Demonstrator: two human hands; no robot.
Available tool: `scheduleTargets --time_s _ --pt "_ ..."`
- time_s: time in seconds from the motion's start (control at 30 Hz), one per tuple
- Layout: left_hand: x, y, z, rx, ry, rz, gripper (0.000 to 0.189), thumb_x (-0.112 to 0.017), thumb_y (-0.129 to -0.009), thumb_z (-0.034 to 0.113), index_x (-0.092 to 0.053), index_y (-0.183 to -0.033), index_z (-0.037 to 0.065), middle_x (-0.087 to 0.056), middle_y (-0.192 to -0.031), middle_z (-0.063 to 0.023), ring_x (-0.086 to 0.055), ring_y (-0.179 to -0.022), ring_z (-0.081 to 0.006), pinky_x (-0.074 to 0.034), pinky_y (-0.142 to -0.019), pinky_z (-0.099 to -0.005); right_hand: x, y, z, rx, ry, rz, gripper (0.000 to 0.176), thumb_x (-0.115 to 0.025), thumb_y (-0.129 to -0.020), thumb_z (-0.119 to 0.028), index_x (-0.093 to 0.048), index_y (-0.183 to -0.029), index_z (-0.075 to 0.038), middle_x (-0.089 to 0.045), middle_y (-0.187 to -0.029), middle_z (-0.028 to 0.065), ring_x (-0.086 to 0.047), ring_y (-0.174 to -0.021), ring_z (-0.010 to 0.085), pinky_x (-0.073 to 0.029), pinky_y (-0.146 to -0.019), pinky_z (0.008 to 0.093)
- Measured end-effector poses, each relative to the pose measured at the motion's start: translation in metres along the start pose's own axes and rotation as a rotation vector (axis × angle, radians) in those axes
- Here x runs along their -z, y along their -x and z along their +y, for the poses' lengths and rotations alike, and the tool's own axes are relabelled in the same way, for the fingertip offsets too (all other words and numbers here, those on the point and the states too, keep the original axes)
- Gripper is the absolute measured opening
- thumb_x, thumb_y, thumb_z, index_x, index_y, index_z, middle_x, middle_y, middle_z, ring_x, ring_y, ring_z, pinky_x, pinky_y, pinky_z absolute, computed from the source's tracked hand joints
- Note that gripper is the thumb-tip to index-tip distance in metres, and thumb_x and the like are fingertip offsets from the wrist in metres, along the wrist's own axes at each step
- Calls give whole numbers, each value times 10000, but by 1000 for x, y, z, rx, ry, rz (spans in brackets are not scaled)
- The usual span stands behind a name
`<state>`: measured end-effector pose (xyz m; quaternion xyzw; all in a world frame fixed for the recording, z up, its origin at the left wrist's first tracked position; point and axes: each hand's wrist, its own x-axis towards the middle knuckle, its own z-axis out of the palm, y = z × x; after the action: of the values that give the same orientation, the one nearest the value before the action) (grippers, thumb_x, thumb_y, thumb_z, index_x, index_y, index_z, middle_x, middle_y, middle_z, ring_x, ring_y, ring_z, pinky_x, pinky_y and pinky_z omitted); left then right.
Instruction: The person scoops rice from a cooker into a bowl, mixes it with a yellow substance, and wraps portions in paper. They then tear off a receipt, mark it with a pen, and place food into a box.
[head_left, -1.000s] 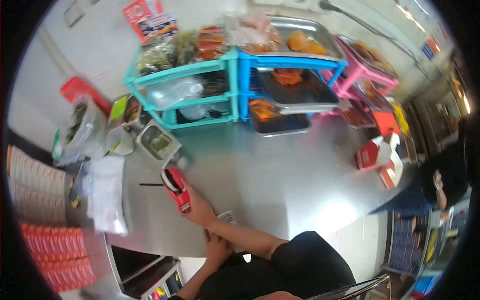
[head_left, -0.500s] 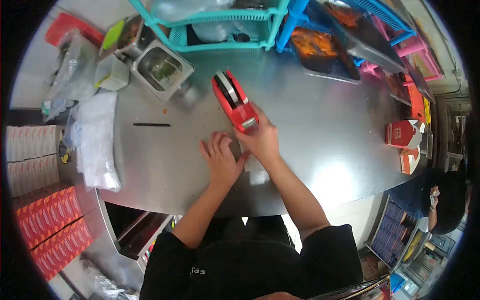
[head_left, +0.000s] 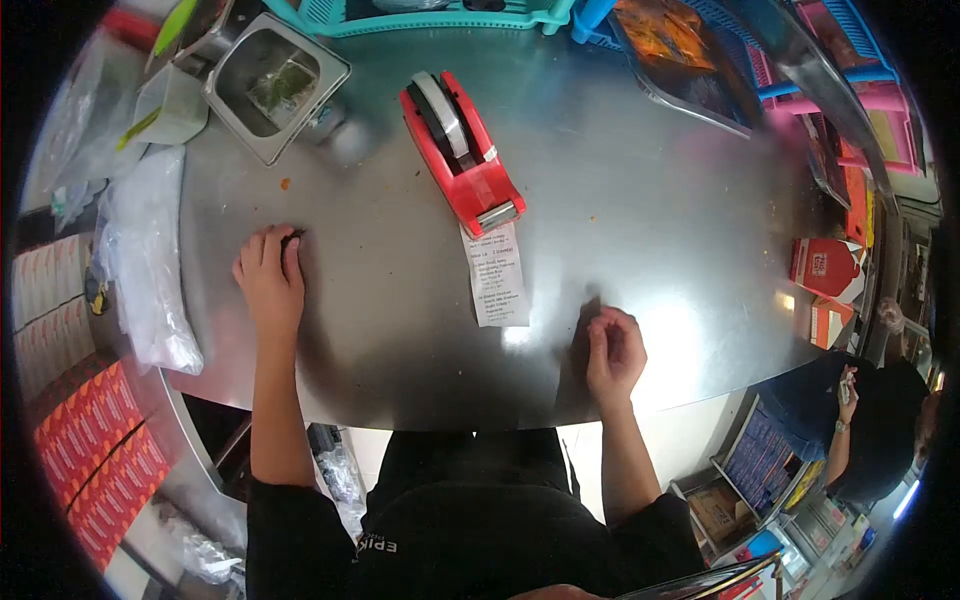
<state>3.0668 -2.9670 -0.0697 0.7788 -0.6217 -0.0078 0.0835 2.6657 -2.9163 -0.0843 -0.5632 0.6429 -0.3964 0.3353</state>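
Note:
On the left of the steel table, my left hand (head_left: pixel 270 275) has its fingers closed on the black pen (head_left: pixel 293 236), of which only a short dark end shows by the fingertips. Over the right half, my right hand (head_left: pixel 615 350) is loosely curled, and nothing can be seen in it. Between them lies a printed receipt (head_left: pixel 497 280), its top end under a red tape dispenser (head_left: pixel 465 165) that neither hand touches.
A steel container (head_left: pixel 275 90) with a green-filled bag stands back left, near a stack of clear plastic bags (head_left: pixel 150 260). At the right edge are red takeaway boxes (head_left: pixel 828 270). Trays of food (head_left: pixel 665 40) sit back right. Another person (head_left: pixel 880 420) is at far right.
My right hand has let go of the tape dispenser and drawn back to the right. My left hand has moved left and taken hold of the pen. The receipt is now uncovered.

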Motion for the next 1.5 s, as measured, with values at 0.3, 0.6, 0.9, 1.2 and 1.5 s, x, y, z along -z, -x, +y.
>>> scheduleTargets --time_s 0.3,0.6,0.9,1.2,1.5 --pt "30 102 132 216 1119 -579 404 -724 -724 24 -446 -1016 46 -540 -912 -57 -568 -702 -123 -466 -659 -253 -28 15 -47 648 2 -429 354 -720 -649 -6 -618 -985 -45 -586 -689 55 -560 -549 208 -447 -472 316" --pt "47 109 183 23 1240 -728 505 -757 -717 124 -417 -1083 48 -520 -912 -69 -567 -734 -158 -481 -628 -273 18 26 -33 540 196 -379 238 -690 -680 -37 -663 -916 -31 -619 -713 62 -582 -571 181 -472 -503 284" --pt "-25 81 137 -263 653 -54 315 -569 -841 116 -486 -1112 -21 -433 -1189 -214 -432 -1107 -369 -357 -933 -435 267 13 47 -418 -157 756 198 -602 -867 -205 -669 -846 -20 -530 -599 -37 -411 -487 34 -315 -440 198" --pt "-32 80 143 -266 496 14 330 -568 -840 127 -488 -1126 -18 -432 -1216 -221 -432 -1115 -380 -335 -948 -456 365 1 43 -44 -244 1110 163 -600 -888 -193 -597 -782 -69 -424 -576 -75 -331 -482 5 -228 -433 177" --pt "-18 75 151 -236 563 69 248 -674 -730 110 -627 -974 104 -535 -1074 -102 -506 -987 -284 -386 -865 -395 321 -39 112 -316 -277 764 194 -620 -872 -237 -606 -785 -64 -435 -567 -71 -336 -459 8 -217 -397 179"
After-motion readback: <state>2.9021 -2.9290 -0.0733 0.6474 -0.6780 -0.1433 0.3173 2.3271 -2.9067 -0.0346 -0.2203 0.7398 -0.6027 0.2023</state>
